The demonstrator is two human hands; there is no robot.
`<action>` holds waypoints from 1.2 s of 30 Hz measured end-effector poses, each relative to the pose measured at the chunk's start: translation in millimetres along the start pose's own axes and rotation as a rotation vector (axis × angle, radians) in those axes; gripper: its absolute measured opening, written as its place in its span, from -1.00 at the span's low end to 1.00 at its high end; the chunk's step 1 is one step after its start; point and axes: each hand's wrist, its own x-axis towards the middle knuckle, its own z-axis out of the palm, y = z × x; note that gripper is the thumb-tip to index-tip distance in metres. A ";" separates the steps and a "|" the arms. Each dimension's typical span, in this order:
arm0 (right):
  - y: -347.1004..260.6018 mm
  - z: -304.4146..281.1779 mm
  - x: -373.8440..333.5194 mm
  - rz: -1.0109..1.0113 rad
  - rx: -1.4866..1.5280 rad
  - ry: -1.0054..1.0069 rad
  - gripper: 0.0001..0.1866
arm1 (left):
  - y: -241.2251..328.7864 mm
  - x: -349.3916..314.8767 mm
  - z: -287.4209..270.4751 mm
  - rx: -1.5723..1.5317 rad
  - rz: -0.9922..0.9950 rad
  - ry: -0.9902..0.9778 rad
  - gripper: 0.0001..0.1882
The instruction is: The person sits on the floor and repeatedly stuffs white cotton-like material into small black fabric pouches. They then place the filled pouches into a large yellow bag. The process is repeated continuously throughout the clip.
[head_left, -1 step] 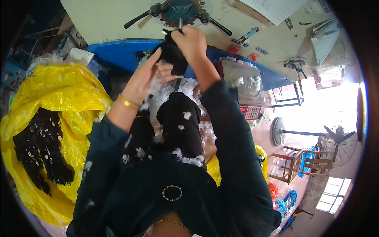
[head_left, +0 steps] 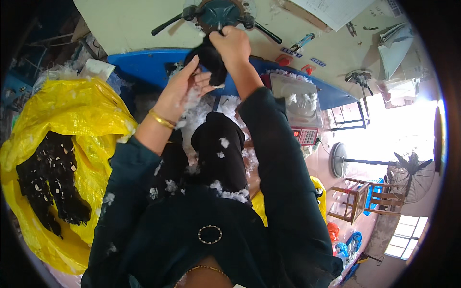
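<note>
My right hand (head_left: 233, 45) is closed round the top of a black fabric piece (head_left: 210, 60), just in front of a dark metal machine fitting (head_left: 218, 17). The piece hangs down in a curve, with a bit of white at its lower end. Below and to the left, my left hand (head_left: 185, 89) is open, its thumb up and its fingers stretched toward the black piece. A tuft of white fluffy stuffing (head_left: 193, 98) lies against its palm and fingers. I cannot tell whether the left thumb touches the fabric.
More stuffing (head_left: 230, 105) lies behind my knees. At left, a yellow sack (head_left: 91, 103) holds black fabric pieces (head_left: 60, 177). A scale (head_left: 295, 101) stands at right. Two handles flank the fitting; nippers (head_left: 303, 42) and papers lie on the table. Farther right are a wooden chair and a fan.
The black piece's lower end has risen a little and the piece is more bent. My left hand and its bracelet have shifted slightly right.
</note>
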 end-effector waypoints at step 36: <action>34.6 -13.1 -71.3 -0.021 0.806 -0.200 -0.73 | -33.1 -26.7 11.2 0.277 0.320 0.055 -0.87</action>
